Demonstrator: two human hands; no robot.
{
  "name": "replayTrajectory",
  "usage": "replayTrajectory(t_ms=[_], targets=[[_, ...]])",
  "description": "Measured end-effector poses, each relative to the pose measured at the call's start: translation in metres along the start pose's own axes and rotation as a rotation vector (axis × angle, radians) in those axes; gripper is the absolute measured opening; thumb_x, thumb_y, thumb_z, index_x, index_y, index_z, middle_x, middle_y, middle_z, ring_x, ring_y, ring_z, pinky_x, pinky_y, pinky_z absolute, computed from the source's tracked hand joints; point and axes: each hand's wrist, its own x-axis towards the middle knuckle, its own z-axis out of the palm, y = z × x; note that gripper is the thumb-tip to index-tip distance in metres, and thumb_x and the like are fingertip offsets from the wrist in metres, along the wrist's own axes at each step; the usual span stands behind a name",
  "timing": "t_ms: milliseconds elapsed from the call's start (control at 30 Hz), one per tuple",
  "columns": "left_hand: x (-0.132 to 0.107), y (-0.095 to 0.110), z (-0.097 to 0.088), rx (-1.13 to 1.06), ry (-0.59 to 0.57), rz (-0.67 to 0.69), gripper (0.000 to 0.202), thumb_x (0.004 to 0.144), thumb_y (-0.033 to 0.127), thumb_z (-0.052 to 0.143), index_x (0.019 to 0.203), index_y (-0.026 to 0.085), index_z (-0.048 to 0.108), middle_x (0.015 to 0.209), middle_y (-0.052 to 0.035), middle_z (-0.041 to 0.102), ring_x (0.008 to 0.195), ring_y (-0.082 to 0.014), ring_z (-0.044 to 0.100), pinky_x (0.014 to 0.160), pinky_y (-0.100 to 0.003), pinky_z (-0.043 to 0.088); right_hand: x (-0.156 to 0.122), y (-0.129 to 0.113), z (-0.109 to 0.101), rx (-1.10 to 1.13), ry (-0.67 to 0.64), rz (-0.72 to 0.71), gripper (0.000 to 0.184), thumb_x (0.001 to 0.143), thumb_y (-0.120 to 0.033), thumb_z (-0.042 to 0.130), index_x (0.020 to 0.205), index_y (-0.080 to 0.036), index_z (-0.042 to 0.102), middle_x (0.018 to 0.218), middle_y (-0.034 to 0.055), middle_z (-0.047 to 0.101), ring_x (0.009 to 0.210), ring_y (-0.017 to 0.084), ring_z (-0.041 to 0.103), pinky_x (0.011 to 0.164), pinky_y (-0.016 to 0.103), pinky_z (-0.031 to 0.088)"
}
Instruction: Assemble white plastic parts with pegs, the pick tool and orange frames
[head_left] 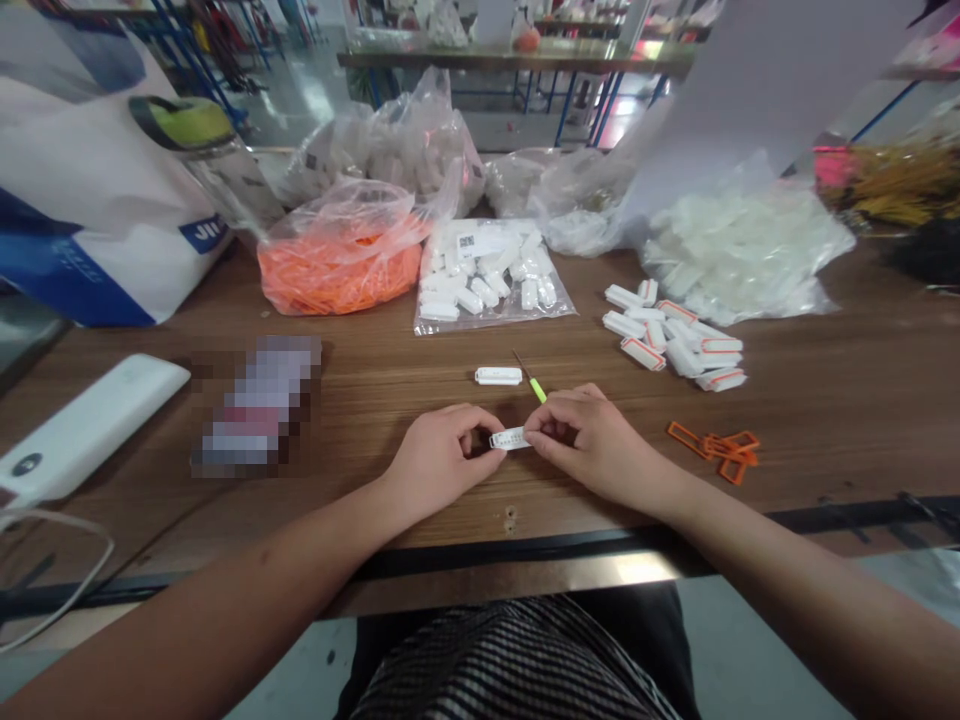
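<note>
Between my two hands is a small white plastic housing (510,438), oblong, with small dark marks or holes on its upper face. My left hand (450,450) pinches its left end between thumb and fingers. The right end is pinched by my right hand (581,432), whose fingers cover part of it. Just beyond lies a similar white housing (498,376). A thin pick-like tool with a yellow-green handle (537,390) rests beside my right fingers. Several loose orange rectangular frames (724,448) lie to the right of my right hand.
Several white pieces, some orange-edged (679,340), are heaped at right. Behind stand a bag of orange parts (341,265), a bag of white pieces (491,275) and a bag of translucent parts (739,235). At left are a white power bank (94,425), a blurred-out item (259,400) and a bottle (225,170).
</note>
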Motion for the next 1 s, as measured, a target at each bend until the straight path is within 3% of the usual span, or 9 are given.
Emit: replayTrajectory(t_ms=[333, 633, 767, 867, 933, 1000], targets=[[0.001, 0.001, 0.0, -0.005, 0.004, -0.012, 0.011, 0.076, 0.023, 0.068, 0.086, 0.021, 0.071, 0.059, 0.0054, 0.049, 0.052, -0.0096, 0.043, 0.053, -0.022, 0.034, 0.001, -0.001, 0.003, -0.148, -0.001, -0.111, 0.015, 0.089, -0.023, 0.056, 0.078, -0.018, 0.065, 0.068, -0.0007, 0.063, 0.066, 0.013, 0.055, 0.076, 0.033, 0.033], [0.0, 0.0, 0.001, -0.018, 0.015, -0.016, 0.01, 0.076, 0.024, 0.068, 0.086, 0.021, 0.071, 0.059, 0.0055, 0.05, 0.052, -0.0095, 0.043, 0.053, -0.022, 0.035, -0.009, -0.004, 0.003, -0.45, 0.014, -0.363, 0.03, 0.092, -0.021, 0.045, 0.079, -0.017, 0.072, 0.064, 0.0054, 0.065, 0.069, 0.019, 0.052, 0.079, 0.039, 0.035], [0.0, 0.001, 0.0, -0.016, 0.007, -0.021, 0.011, 0.075, 0.023, 0.068, 0.086, 0.021, 0.071, 0.059, 0.0056, 0.051, 0.052, -0.0095, 0.044, 0.053, -0.022, 0.035, -0.013, 0.0, -0.006, -0.296, 0.049, -0.298, 0.026, 0.092, -0.021, 0.047, 0.091, -0.018, 0.073, 0.068, 0.0038, 0.068, 0.067, 0.017, 0.055, 0.077, 0.038, 0.037], [0.0, 0.0, 0.0, -0.004, 0.0, -0.023, 0.011, 0.075, 0.023, 0.068, 0.086, 0.022, 0.071, 0.059, 0.0056, 0.051, 0.052, -0.0096, 0.045, 0.054, -0.022, 0.035, -0.022, 0.011, -0.024, -0.154, 0.145, -0.163, 0.02, 0.09, -0.024, 0.053, 0.089, -0.021, 0.072, 0.073, 0.0023, 0.07, 0.07, 0.017, 0.06, 0.076, 0.035, 0.04], [0.001, -0.001, 0.0, 0.003, 0.001, -0.021, 0.011, 0.075, 0.023, 0.068, 0.086, 0.022, 0.071, 0.059, 0.0055, 0.051, 0.052, -0.0097, 0.045, 0.054, -0.023, 0.035, -0.031, 0.022, -0.037, -0.169, 0.071, -0.068, 0.018, 0.089, -0.026, 0.056, 0.08, -0.023, 0.071, 0.072, 0.001, 0.069, 0.07, 0.017, 0.061, 0.074, 0.035, 0.04], [0.001, -0.003, 0.0, 0.013, 0.002, -0.017, 0.011, 0.076, 0.024, 0.068, 0.086, 0.022, 0.07, 0.059, 0.0053, 0.052, 0.053, -0.0099, 0.046, 0.054, -0.023, 0.035, -0.041, 0.032, -0.047, -0.184, -0.091, -0.049, 0.02, 0.09, -0.026, 0.055, 0.076, -0.024, 0.07, 0.072, 0.0, 0.069, 0.07, 0.016, 0.061, 0.074, 0.034, 0.04]])
